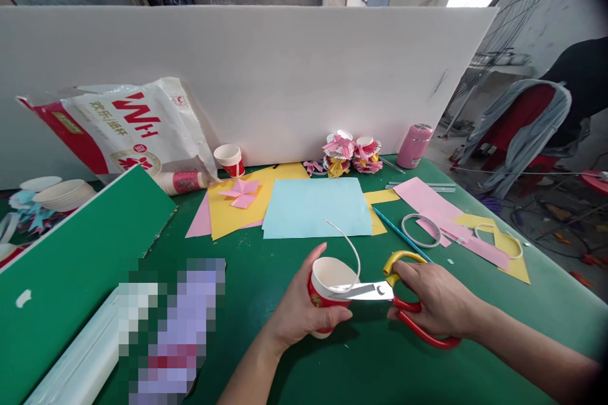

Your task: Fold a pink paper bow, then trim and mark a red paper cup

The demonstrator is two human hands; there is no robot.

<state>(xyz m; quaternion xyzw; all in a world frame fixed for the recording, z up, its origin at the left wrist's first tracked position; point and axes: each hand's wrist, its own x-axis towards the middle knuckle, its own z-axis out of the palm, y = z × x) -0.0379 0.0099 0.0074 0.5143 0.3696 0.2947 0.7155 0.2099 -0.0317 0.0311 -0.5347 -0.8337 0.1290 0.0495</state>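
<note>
My left hand (304,304) is wrapped round a red and white paper cup (332,273), held tilted above the green table. My right hand (434,297) grips a pair of scissors (365,292) with one yellow and one red handle. The blades lie at the cup's rim, their tips over its upper wall. From the rim a thin white strip (354,247) curls upward, still joined near the blades. Just beyond the cup lie light blue paper sheets (318,205).
Yellow paper (228,215) and a pink paper piece (241,193) lie left; pink strips (427,199), a blue pencil-like stick (401,234) and a tape roll (421,230) lie right. At the back stand a paper cup (229,160), decorated cups (339,152) and a pink bottle (415,146). A green board (95,253) leans left.
</note>
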